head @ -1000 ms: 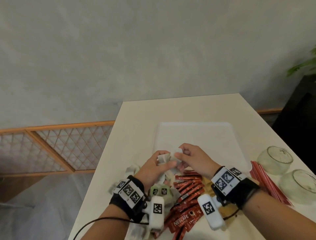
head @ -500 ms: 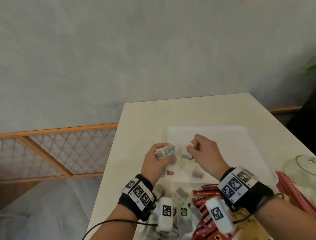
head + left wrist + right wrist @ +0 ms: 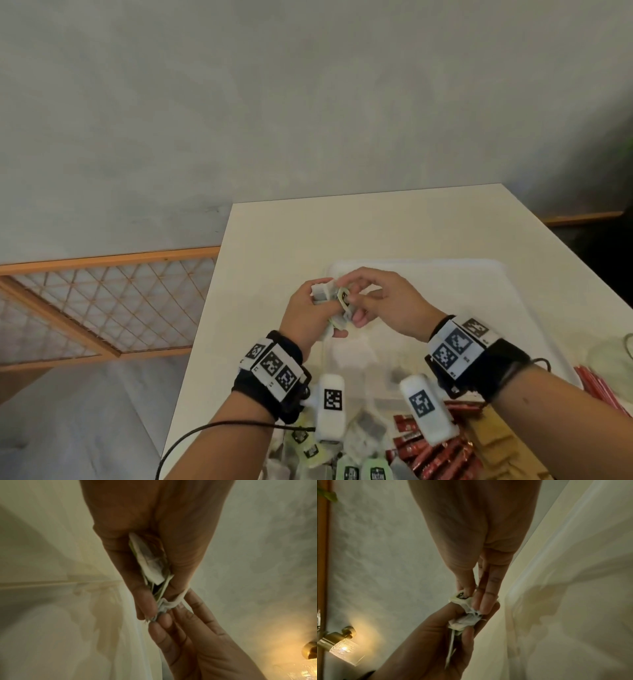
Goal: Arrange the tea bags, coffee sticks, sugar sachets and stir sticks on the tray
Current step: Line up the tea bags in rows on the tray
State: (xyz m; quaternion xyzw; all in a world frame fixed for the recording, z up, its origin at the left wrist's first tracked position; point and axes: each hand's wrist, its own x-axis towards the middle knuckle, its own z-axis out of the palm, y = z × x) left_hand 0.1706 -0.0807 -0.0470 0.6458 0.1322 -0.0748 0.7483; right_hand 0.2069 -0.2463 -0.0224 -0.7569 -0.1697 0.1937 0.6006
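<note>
Over the near left corner of the white tray [image 3: 452, 274], my left hand [image 3: 323, 308] grips a small bundle of tea bags [image 3: 322, 291]. My right hand [image 3: 352, 301] meets it and pinches one bag's pale green tag [image 3: 343, 297]. The left wrist view shows the bundle [image 3: 150, 561] between my thumb and fingers, with the right hand's fingertips [image 3: 164, 620] at its end. The right wrist view shows the tag [image 3: 461, 597] pinched. A tea bag [image 3: 399, 371] lies on the tray. Loose tea bags [image 3: 366, 426], red coffee sticks [image 3: 428, 452], brown sugar sachets [image 3: 496, 445] and red stir sticks [image 3: 599, 387] lie nearer me.
The cream table [image 3: 274, 240] ends in an edge on the left, with a wooden lattice screen [image 3: 102, 301] beyond it. A glass [image 3: 616, 356] stands at the right edge. A wall lamp [image 3: 342, 649] glows in the wrist views.
My right hand, which had drawn apart over the tray half a second ago, has come back to the bundle and pinches a tag. The left hand still holds the tea bags.
</note>
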